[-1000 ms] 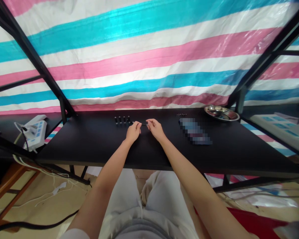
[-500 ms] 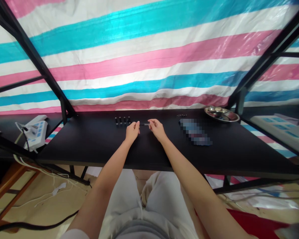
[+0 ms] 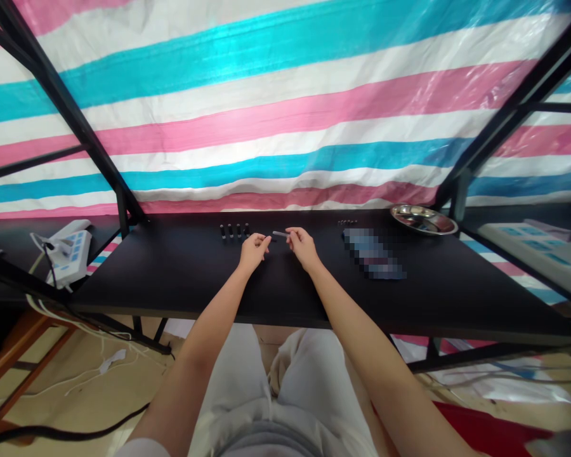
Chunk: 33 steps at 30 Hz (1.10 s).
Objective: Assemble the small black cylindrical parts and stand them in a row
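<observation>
My left hand (image 3: 254,252) is over the black table, its fingertips pinched on a thin dark stick (image 3: 273,238) that pokes out to the right. Facing it, my right hand (image 3: 301,245) grips a slim pale, silvery tube (image 3: 280,233) between thumb and fingers, its free end toward the left hand. The tube and the dark stick look apart, though they nearly overlap in view. Both are too small to name more exactly. Just beyond my left hand stand several short black cylinders (image 3: 230,231) with pale ends, in a row.
Several tiny pieces (image 3: 347,222) lie in a line at the back right, near a round metal dish (image 3: 423,219). A blurred bluish item (image 3: 374,254) lies right of my hands. Black frame posts (image 3: 450,187) and a striped sheet (image 3: 285,114) bound the table (image 3: 171,273).
The pale tube and the dark stick, in line end to end before, are now drawn apart. My right hand has shifted slightly right, and the tube has tilted.
</observation>
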Motion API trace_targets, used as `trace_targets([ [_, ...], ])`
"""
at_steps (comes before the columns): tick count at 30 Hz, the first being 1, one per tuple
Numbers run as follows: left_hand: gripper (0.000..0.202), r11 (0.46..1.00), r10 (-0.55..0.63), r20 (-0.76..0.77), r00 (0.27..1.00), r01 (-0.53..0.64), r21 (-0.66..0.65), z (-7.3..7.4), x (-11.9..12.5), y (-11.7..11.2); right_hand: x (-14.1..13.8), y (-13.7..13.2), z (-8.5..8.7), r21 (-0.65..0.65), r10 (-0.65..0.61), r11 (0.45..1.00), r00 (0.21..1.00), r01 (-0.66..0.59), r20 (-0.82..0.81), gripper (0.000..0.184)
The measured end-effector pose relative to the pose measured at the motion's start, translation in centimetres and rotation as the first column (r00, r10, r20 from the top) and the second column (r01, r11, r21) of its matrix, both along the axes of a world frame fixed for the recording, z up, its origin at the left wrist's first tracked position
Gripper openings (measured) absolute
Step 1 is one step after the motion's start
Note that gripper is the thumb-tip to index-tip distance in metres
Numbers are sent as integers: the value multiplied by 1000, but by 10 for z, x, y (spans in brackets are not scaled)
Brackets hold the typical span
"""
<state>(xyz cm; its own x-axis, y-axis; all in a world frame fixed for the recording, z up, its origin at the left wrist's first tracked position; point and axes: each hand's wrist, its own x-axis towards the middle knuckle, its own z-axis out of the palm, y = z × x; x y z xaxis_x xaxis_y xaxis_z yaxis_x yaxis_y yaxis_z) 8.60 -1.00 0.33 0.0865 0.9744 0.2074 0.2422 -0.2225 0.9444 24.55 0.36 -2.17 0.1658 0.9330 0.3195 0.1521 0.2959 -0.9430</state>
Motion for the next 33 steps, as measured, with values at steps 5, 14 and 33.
trace_targets([
  [5, 28, 995, -93, 42, 995, 94, -16, -4, 1, 2, -7, -3, 3, -30, 164, 986, 986, -163, 28, 40],
  [14, 27, 998, -56, 95, 994, 56, 2, -4, -1, 4, -12, -9, 8, -88, 285, 956, 956, -279, 73, 41],
  [33, 24, 997, -78, 37, 996, 79, -20, -10, -1, 7, -13, -13, 7, -107, 364, 929, 926, -353, 102, 31],
])
